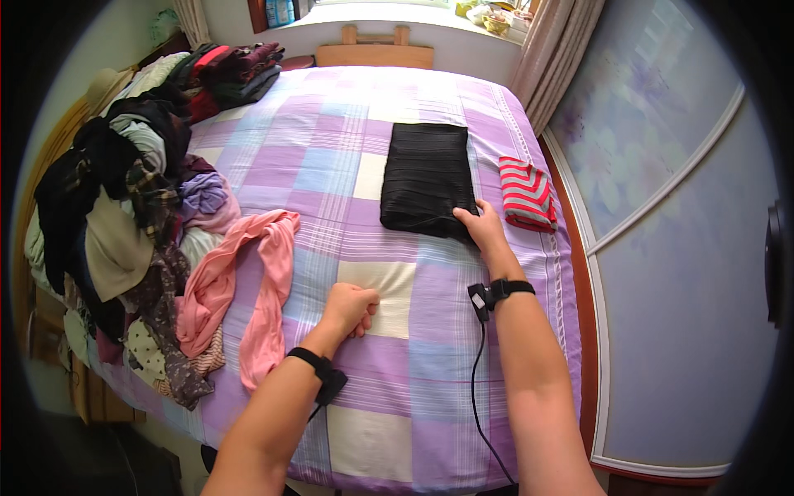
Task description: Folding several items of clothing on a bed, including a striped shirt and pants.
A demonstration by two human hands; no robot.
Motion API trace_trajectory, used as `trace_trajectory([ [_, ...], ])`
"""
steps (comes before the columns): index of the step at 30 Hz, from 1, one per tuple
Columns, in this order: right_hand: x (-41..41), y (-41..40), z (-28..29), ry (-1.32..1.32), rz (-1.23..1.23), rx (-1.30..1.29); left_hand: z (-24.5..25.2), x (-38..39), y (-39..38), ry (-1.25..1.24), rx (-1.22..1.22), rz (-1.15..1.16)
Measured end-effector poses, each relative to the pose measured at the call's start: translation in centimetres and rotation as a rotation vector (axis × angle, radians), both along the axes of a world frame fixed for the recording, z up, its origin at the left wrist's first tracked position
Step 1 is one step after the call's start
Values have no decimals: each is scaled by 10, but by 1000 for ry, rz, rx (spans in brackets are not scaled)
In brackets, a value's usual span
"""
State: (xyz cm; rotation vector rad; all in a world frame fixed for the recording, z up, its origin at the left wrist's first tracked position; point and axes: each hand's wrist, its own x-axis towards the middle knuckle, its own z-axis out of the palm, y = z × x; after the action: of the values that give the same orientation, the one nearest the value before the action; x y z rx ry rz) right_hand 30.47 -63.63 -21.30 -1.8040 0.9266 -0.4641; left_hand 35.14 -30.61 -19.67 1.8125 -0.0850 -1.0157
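A folded black ribbed garment [427,177] lies flat on the checked bedspread [372,434]. My right hand [481,228] grips its near right corner, thumb on top and the fingers hidden beneath. My left hand [352,309] rests curled on the bed, nearer to me and left of the black garment, with no object visible in it. To the right of the black garment sits a folded red and grey striped garment [527,195]. A pink garment [270,297] lies loosely looped to the left of my left hand. Both wrists wear black straps with small devices and cables.
A heap of mixed clothes [124,217] covers the bed's left side, with a stack of folded dark clothes [242,74] at its far end. A wardrobe with sliding doors [676,322] stands along the right edge. A wooden chair back [375,56] is beyond the bed, below the windowsill.
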Motion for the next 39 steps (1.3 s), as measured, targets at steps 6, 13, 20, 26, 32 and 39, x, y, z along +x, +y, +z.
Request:
trace_trajectory([
  [6,-65,37,-20,68,-83,-45,-9,-1,-2,3,-31,-9],
  [13,-211,196,-6,56,280,-250,-15,3,8,-29,-56,18],
  [20,-252,267,0,191,244,-764,-16,-6,3,-84,-175,19],
  [26,-255,267,-23,222,221,-828,-37,-34,10,-386,-208,4],
  [32,-241,278,-35,269,228,-844,-56,-41,51,-504,-235,-79],
  [39,-254,264,-23,282,204,-827,4,-114,140,-776,-143,35],
])
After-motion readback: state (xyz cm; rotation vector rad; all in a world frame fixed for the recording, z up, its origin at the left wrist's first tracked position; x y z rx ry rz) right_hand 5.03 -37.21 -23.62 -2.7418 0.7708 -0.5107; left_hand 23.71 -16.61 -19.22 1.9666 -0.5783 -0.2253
